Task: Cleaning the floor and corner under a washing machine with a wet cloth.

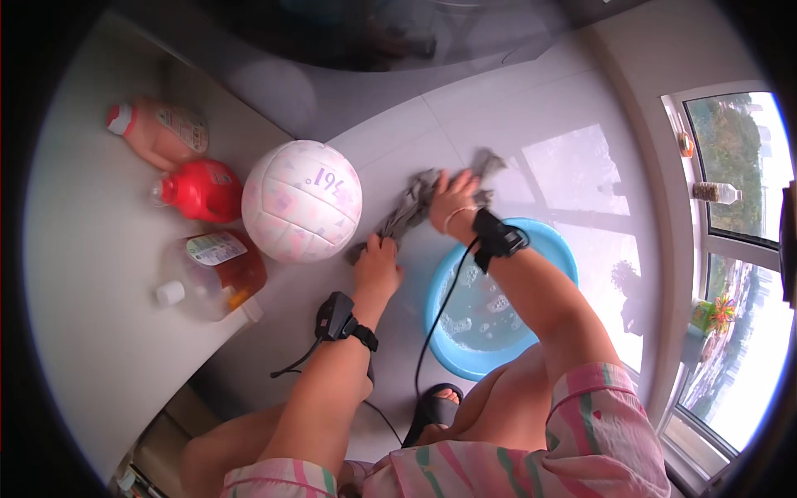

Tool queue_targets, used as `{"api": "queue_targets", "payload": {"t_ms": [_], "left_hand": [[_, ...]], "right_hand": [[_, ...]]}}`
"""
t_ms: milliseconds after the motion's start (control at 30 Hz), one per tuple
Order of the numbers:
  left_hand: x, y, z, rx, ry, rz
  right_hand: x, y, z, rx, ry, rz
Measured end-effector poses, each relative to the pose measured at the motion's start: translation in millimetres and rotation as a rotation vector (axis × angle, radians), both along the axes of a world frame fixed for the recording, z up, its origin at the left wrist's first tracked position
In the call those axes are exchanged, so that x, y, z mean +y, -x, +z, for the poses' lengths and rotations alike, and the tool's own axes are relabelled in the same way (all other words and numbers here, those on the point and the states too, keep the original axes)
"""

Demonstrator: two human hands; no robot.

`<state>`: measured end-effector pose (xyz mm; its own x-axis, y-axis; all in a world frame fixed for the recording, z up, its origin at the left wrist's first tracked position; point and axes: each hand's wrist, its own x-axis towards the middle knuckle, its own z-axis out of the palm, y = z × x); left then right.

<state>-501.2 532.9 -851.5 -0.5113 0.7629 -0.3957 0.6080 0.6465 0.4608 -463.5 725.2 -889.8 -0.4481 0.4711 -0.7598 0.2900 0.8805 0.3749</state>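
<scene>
A crumpled grey cloth (408, 205) lies stretched over the glossy tiled floor in front of me. On its near left end is my left hand (378, 264), fingers curled around it. My right hand (454, 199) rests on the cloth's far right part with its fingers spread, some of them blurred; whether it grips the fabric I cannot tell. Close below my right wrist stands a light blue plastic basin (441, 336) of water with foam on top. A white and pink volleyball (302, 200) sits just left of the cloth.
Along the left wall are a pink bottle (165, 132), a red bottle (208, 190) and a large clear bottle of amber liquid (218, 274). A dark glossy object spans the far edge. Windows are on the right, a small bottle (716, 193) on the sill. Cables hang from both wrists.
</scene>
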Motion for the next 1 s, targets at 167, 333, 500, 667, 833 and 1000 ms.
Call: {"api": "queue_targets", "payload": {"t_ms": [167,333,500,667,833,1000], "left_hand": [[-32.2,6.7,-9.2,-0.246,0.254,-0.002],[-15.0,-0.9,-12.3,-0.226,0.113,0.003],[15.2,-6.5,-19.4,-0.112,-0.142,0.112],[39.6,-8.4,-13.1,-0.197,-0.053,0.134],[69.1,2.4,-44.8,0.007,-0.412,0.025],[125.1,16.5,-55.5,-0.059,-0.474,0.068]], "right_hand": [[-23.3,10.0,48.2,0.738,0.795,0.254],[-18.2,18.4,10.1,0.896,0.488,0.082],[19.2,56.7,3.4,0.989,0.516,0.654],[37.1,62.0,-26.1,0.903,0.643,0.768],[109.9,94.8,-9.9,0.939,0.342,0.338],[206.8,71.5,-9.5,1.016,0.171,-0.096]]}}
